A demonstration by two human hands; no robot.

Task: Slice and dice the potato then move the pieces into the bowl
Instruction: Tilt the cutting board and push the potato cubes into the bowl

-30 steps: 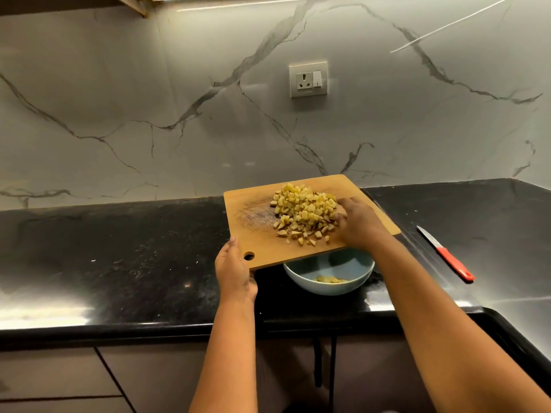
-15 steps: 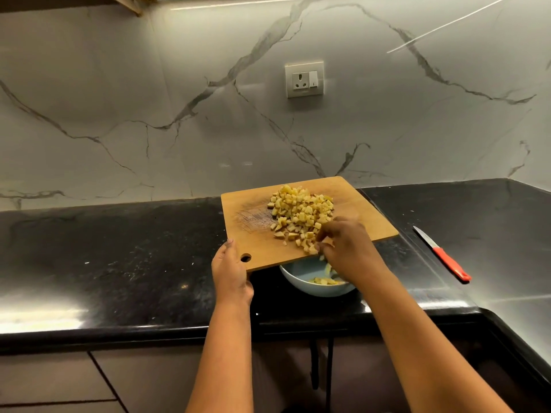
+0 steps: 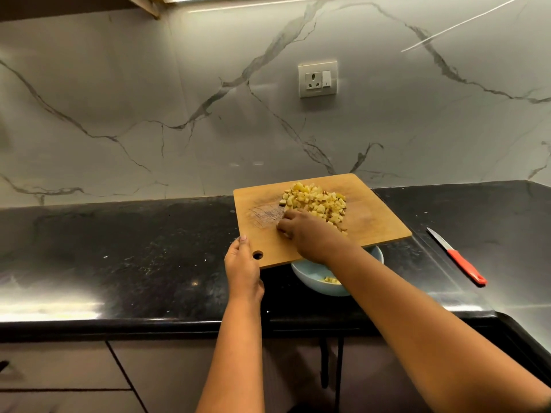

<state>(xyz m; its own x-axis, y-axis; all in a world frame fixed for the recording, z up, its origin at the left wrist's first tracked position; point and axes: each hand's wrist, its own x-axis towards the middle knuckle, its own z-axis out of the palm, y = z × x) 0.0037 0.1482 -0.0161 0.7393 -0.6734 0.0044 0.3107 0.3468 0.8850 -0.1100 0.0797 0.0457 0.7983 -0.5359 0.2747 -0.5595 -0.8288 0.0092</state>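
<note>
L hand holds board over bowl; R hand on diced potato.

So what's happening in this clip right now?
A person is clearing diced potato off a cutting board into a bowl. The left hand holds the board's corner over the bowl; the right hand rests on the pile. A few pieces are in the bowl, most remain on the board. A knife lies on the counter.

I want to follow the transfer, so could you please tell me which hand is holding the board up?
The left hand grips the cutting board at its corner by the hole; the right hand rests on the diced potato.
</note>
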